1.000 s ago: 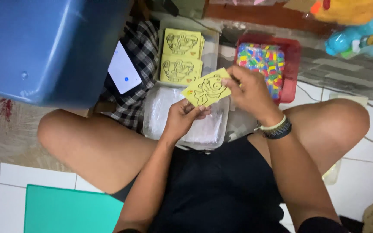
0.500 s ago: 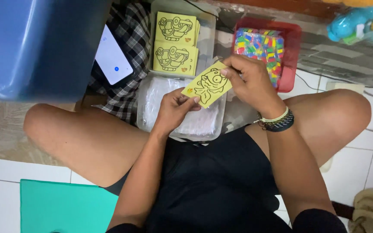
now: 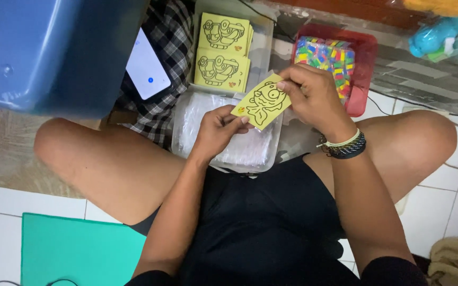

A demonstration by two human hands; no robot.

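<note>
I hold a small yellow card (image 3: 262, 102) with a black cartoon drawing between both hands. My left hand (image 3: 217, 130) pinches its lower left edge. Its upper right corner is gripped by my right hand (image 3: 314, 97), which wears dark and pale wristbands. Under the card lies a clear plastic tub (image 3: 229, 143) with white plastic sleeves in it. Behind it sits another clear tray (image 3: 263, 37) that holds two stacks of yellow cards (image 3: 222, 53) with the same kind of drawing.
A red basket (image 3: 364, 53) of small multicoloured packets stands at the back right. A phone (image 3: 147, 66) with a lit screen rests on checked cloth at the left. A large blue bin (image 3: 54, 47) fills the upper left. A teal mat (image 3: 75, 251) lies at the lower left.
The view has shifted a little. Both hands have kept the yellow card, bringing it slightly lower over the clear tub and turning it so the drawing faces up.
</note>
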